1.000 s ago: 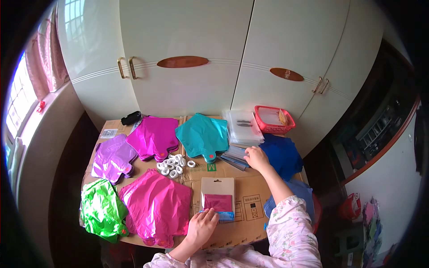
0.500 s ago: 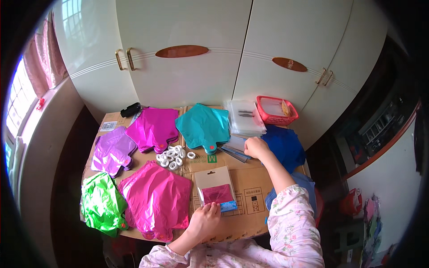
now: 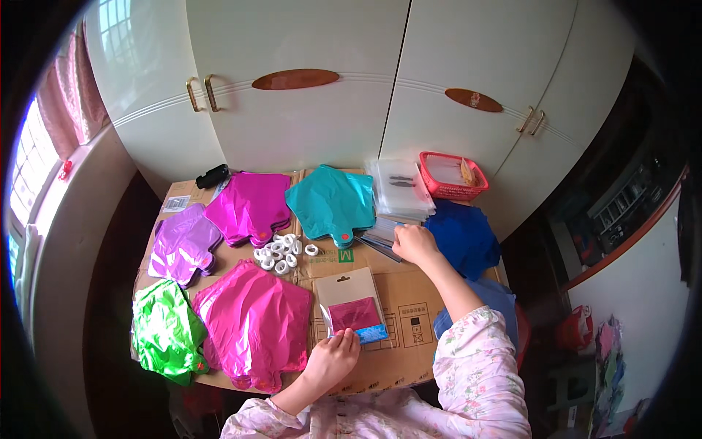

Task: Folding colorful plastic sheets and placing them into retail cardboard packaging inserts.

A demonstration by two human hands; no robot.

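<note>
A clear packet [image 3: 352, 284] with a white hanging card, a folded magenta piece and a blue strip lies flat in front of me. My left hand [image 3: 335, 360] pinches its lower edge by the blue strip, fingers pressed together. Farther off, my right hand [image 3: 415, 244] is closed over a loose pile of thin clear and dark-edged pieces [image 3: 382, 247]. Its fingertips are hidden, so what they pinch does not show. Behind that pile sits a stack of clear plastic bags [image 3: 401, 192].
Flat foil balloons surround the packet: teal [image 3: 330, 203], magenta [image 3: 250, 205], lilac [image 3: 183, 241], green [image 3: 167, 329], pink [image 3: 252, 318] and dark blue [image 3: 464, 238]. White rings [image 3: 276, 256] lie mid-table. A red basket [image 3: 453, 192] stands at the back right, before white cupboards [image 3: 292, 132].
My right hand has shifted slightly left over the thin pieces, which have moved a little under it. My left hand stays at the packet's lower edge.
</note>
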